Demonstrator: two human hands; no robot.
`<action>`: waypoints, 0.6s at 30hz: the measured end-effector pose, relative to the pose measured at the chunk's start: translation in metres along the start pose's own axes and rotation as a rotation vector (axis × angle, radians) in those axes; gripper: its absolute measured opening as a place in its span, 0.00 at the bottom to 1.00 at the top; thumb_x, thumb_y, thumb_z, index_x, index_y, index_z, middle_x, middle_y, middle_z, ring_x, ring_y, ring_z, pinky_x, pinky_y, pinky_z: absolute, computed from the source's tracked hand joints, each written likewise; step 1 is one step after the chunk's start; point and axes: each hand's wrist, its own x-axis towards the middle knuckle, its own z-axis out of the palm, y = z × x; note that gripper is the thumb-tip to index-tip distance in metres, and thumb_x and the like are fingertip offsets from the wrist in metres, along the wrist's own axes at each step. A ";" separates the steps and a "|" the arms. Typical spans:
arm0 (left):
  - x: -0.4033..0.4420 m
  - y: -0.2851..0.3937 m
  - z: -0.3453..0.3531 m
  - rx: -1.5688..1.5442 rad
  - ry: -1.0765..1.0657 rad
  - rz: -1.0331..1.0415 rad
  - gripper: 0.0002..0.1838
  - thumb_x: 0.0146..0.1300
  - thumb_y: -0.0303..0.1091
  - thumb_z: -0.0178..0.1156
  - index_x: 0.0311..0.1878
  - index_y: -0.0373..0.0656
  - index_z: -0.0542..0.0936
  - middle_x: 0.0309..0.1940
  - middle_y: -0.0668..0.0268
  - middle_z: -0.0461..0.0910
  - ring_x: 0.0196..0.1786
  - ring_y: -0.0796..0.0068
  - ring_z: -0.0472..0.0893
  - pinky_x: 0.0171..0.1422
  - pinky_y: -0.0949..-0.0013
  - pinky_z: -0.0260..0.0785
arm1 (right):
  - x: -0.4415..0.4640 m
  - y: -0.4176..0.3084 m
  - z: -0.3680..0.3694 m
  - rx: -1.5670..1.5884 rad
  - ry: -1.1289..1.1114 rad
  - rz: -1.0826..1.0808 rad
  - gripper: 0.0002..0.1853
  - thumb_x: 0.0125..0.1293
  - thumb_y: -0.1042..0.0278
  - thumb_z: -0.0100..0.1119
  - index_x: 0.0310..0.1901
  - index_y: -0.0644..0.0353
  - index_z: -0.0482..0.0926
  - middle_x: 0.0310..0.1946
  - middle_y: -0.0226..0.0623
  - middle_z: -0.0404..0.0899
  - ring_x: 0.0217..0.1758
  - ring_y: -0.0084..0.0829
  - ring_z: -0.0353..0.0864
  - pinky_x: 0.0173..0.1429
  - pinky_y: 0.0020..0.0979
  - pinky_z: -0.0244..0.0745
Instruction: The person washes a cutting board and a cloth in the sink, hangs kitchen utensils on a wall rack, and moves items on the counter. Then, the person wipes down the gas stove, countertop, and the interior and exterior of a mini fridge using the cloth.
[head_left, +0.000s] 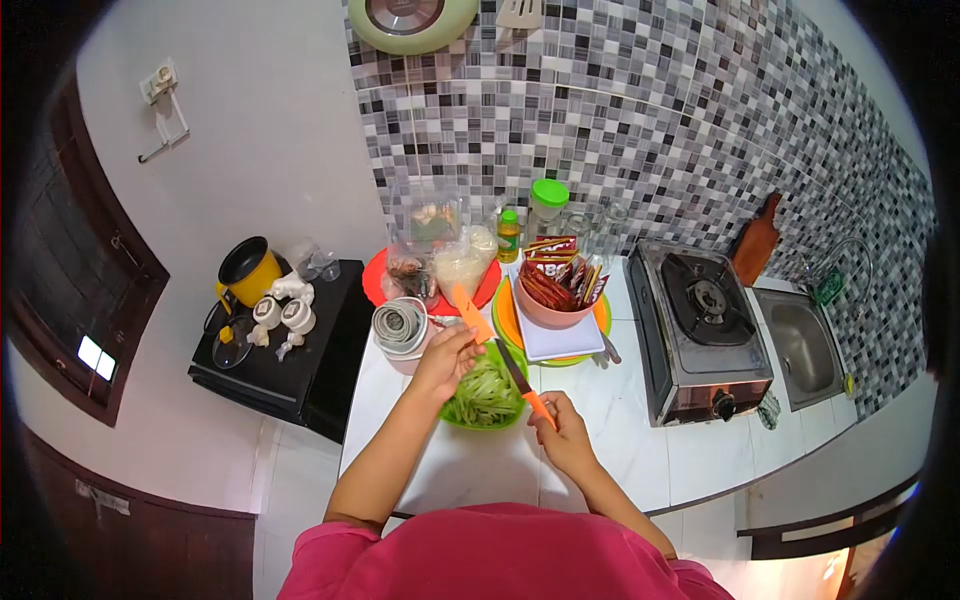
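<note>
My left hand [450,360] pinches a flat orange piece [472,314], which looks like a knife sheath, above a green bowl [522,408]. In my right hand [564,432] is the orange handle of a knife [516,370]; its dark blade points up and left, close to the orange piece. Shredded green vegetables [482,392] fill much of the bowl beneath both hands. Behind it, a pink bowl [556,315] of red sachets [560,275] rests on a white square plate [565,342], with orange and green plates underneath.
Bagged food [462,262] lies on a red tray [374,278], left of a yellow bottle [508,238]. A pink container [400,360] stands beside my left hand. At right are a gas stove [700,345] and a sink [800,345]; a yellow pot [258,280] stands at left.
</note>
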 end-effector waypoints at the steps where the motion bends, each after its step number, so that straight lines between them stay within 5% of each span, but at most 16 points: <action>1: -0.003 0.000 0.002 -0.034 -0.001 0.011 0.05 0.61 0.33 0.61 0.35 0.49 0.74 0.27 0.76 0.76 0.31 0.84 0.80 0.27 0.82 0.66 | -0.001 0.001 0.001 -0.014 0.025 -0.050 0.13 0.64 0.72 0.51 0.50 0.63 0.70 0.32 0.40 0.79 0.34 0.30 0.79 0.41 0.29 0.73; 7: -0.015 0.001 0.011 -0.025 0.060 0.069 0.05 0.61 0.32 0.61 0.34 0.49 0.73 0.26 0.76 0.74 0.28 0.85 0.77 0.26 0.83 0.61 | -0.008 -0.021 0.000 -0.399 0.175 -0.251 0.12 0.64 0.70 0.53 0.49 0.59 0.72 0.40 0.45 0.77 0.39 0.45 0.79 0.41 0.36 0.74; 18: -0.011 -0.010 0.010 0.039 0.016 0.078 0.05 0.60 0.34 0.61 0.33 0.48 0.75 0.25 0.74 0.74 0.26 0.85 0.73 0.26 0.82 0.58 | -0.011 -0.025 -0.001 -0.540 0.274 -0.314 0.11 0.63 0.72 0.54 0.47 0.60 0.73 0.37 0.43 0.76 0.37 0.41 0.78 0.41 0.34 0.74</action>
